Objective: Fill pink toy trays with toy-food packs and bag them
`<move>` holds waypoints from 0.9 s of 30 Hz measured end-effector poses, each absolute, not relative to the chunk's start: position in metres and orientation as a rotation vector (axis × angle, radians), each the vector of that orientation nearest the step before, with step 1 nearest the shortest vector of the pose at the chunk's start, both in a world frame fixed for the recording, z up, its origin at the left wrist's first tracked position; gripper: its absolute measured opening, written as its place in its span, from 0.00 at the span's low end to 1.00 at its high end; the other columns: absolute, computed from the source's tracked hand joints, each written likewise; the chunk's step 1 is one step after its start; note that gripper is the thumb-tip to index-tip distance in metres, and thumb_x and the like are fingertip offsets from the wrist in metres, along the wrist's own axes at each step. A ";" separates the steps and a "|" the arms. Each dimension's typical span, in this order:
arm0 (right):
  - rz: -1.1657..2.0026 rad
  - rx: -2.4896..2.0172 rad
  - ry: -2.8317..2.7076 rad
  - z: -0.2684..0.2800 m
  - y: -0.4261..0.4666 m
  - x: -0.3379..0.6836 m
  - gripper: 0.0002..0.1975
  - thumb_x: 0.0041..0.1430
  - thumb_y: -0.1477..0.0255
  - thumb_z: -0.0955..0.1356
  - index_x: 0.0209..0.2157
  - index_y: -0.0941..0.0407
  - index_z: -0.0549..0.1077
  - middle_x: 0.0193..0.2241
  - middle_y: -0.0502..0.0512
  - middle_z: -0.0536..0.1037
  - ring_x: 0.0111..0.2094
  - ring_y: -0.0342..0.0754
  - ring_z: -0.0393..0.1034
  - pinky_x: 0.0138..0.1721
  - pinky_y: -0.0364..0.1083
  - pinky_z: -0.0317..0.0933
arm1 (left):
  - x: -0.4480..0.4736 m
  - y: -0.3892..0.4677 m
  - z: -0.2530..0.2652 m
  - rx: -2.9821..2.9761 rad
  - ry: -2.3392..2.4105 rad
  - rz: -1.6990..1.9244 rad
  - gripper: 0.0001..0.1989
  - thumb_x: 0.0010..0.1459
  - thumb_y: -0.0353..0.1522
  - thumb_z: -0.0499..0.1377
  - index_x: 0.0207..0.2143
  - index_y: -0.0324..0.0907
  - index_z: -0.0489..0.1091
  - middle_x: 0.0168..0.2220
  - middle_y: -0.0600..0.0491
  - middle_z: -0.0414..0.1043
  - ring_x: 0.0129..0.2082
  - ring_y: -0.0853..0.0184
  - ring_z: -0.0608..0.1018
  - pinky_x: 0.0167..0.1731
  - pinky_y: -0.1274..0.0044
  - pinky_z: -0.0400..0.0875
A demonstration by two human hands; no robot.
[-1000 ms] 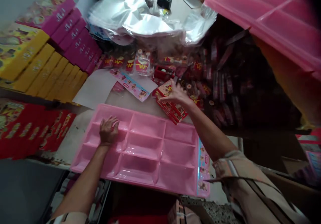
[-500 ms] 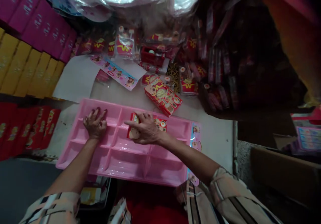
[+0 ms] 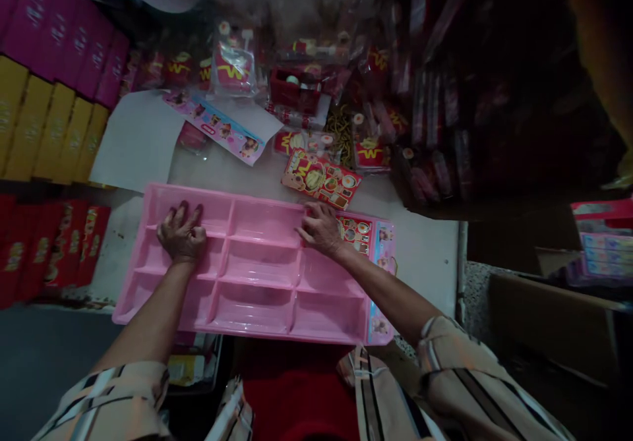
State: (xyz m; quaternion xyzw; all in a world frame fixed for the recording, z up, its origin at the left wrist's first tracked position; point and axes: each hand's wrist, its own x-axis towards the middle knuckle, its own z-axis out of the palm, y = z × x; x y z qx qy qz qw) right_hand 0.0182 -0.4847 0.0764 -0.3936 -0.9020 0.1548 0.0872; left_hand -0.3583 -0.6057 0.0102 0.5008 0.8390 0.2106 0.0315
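Note:
A pink plastic tray with several compartments lies across the table in front of me. My left hand rests on its upper left part, fingers spread over a divider and holding nothing. Over the upper right compartment, my right hand curls across the left part of a flat red printed box, which covers the box's left end. A strip of printed card runs along the tray's right edge. Just beyond the right hand lies a stack of similar red printed boxes.
Purple boxes, yellow boxes and red boxes stand in rows at left. White paper and a printed strip lie behind the tray. Bagged red items and rubber bands sit farther back. A cardboard box stands right.
My right hand has moved right with the red printed box, from the middle of the tray to the upper right compartment. My left hand stays on the tray. The view has shifted slightly.

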 end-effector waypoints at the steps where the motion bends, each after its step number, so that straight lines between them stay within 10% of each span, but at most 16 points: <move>1: 0.436 -1.200 -2.688 0.072 -0.485 0.013 0.10 0.65 0.63 0.69 0.40 0.54 0.78 0.64 0.60 0.66 0.62 0.59 0.57 0.64 0.58 0.50 | -0.358 -0.605 0.010 1.526 2.584 0.645 0.29 0.57 0.28 0.56 0.61 0.48 0.72 0.68 0.50 0.62 0.68 0.52 0.61 0.65 0.59 0.47; 7: 0.300 -1.229 -2.815 0.054 -0.493 0.007 0.28 0.70 0.61 0.64 0.67 0.54 0.61 0.70 0.62 0.57 0.67 0.64 0.52 0.66 0.66 0.47 | -0.360 -0.607 0.003 1.591 2.574 0.739 0.28 0.57 0.29 0.55 0.60 0.51 0.73 0.68 0.53 0.63 0.67 0.52 0.62 0.65 0.57 0.48; 18: 0.063 -1.259 -2.874 0.116 -0.385 -0.072 0.48 0.57 0.55 0.73 0.72 0.52 0.51 0.71 0.68 0.49 0.69 0.75 0.41 0.65 0.73 0.41 | -0.362 -0.610 0.002 1.568 2.556 0.727 0.30 0.55 0.28 0.56 0.61 0.52 0.72 0.68 0.52 0.63 0.67 0.51 0.60 0.64 0.56 0.47; 23: 0.066 -1.197 -2.936 0.122 -0.364 -0.057 0.39 0.55 0.72 0.72 0.67 0.57 0.59 0.72 0.68 0.44 0.69 0.70 0.39 0.64 0.71 0.36 | -0.356 -0.607 0.007 1.513 2.536 0.737 0.32 0.52 0.28 0.56 0.60 0.49 0.73 0.69 0.49 0.61 0.68 0.49 0.57 0.65 0.53 0.43; 27: 0.271 -1.052 -2.782 0.157 -0.449 -0.020 0.37 0.53 0.67 0.73 0.64 0.56 0.63 0.71 0.68 0.45 0.67 0.70 0.42 0.62 0.68 0.41 | -0.350 -0.606 0.014 1.518 2.555 0.690 0.29 0.55 0.29 0.55 0.60 0.48 0.73 0.69 0.50 0.61 0.68 0.51 0.58 0.65 0.56 0.44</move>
